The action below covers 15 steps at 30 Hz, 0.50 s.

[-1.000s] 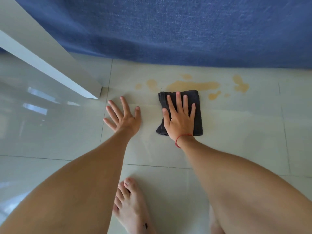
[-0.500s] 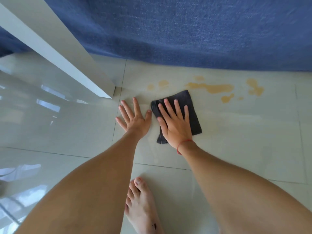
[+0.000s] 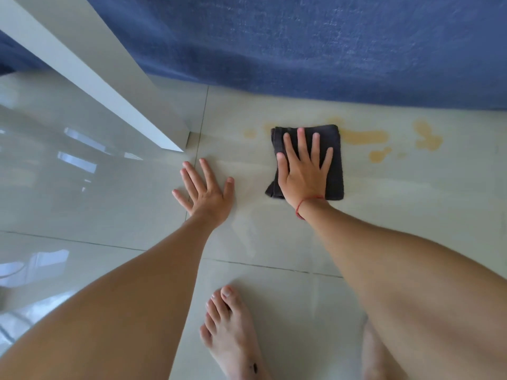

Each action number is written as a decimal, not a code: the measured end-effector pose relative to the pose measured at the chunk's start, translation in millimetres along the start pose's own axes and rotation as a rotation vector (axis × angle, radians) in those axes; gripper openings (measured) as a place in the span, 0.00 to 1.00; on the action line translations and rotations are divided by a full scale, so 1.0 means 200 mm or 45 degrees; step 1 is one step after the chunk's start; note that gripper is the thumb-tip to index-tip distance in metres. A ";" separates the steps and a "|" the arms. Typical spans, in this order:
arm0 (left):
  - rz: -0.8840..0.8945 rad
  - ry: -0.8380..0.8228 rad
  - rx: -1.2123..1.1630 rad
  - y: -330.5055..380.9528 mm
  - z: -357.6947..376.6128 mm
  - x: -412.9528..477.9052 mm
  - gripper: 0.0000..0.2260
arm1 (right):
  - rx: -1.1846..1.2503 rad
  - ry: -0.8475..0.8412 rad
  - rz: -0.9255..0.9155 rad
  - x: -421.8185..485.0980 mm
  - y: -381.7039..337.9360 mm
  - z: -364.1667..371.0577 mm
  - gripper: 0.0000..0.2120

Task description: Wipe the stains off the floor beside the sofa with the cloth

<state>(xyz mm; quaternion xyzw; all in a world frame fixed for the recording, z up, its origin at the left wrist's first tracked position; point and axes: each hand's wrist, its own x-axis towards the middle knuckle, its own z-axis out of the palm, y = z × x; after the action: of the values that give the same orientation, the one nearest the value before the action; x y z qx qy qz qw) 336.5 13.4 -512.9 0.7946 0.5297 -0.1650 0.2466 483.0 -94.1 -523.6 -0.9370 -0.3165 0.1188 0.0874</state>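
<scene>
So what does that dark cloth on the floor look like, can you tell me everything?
The dark grey folded terry cloth looks soft and fuzzy, folded into a thick, roughly square pad. It lies flat on the pale glossy tiled floor, close to the blue fabric sofa. The right hand presses flat on top, fingers spread. Its far edge covers part of the yellowish stains; more stain shows on both sides. The near left corner looks slightly ragged.

There is a single view, from the person's head, which looks steeply down and forward at the tiled floor (image 3: 274, 242) from close above. The blue sofa (image 3: 301, 42) fills the frame from 11 to 2 o'clock and a bare foot (image 3: 233, 330) lies at 6. Both forearms enter from 7 and 4 o'clock.
</scene>
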 end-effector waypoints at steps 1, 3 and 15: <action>-0.002 -0.004 0.012 0.00 0.00 0.00 0.33 | 0.006 -0.014 -0.024 0.03 -0.05 0.01 0.24; 0.001 0.000 0.026 0.00 0.00 -0.01 0.33 | 0.007 -0.038 -0.095 0.05 -0.15 0.03 0.24; -0.193 0.146 -0.141 -0.08 -0.04 -0.02 0.31 | -0.073 -0.121 -0.399 -0.27 0.19 -0.01 0.24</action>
<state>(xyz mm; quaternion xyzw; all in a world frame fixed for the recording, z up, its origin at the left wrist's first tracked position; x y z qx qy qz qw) 320.5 20.8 -507.8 0.7454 0.6100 -0.1079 0.2462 463.6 -157.2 -521.0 -0.8716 -0.4660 0.1388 0.0632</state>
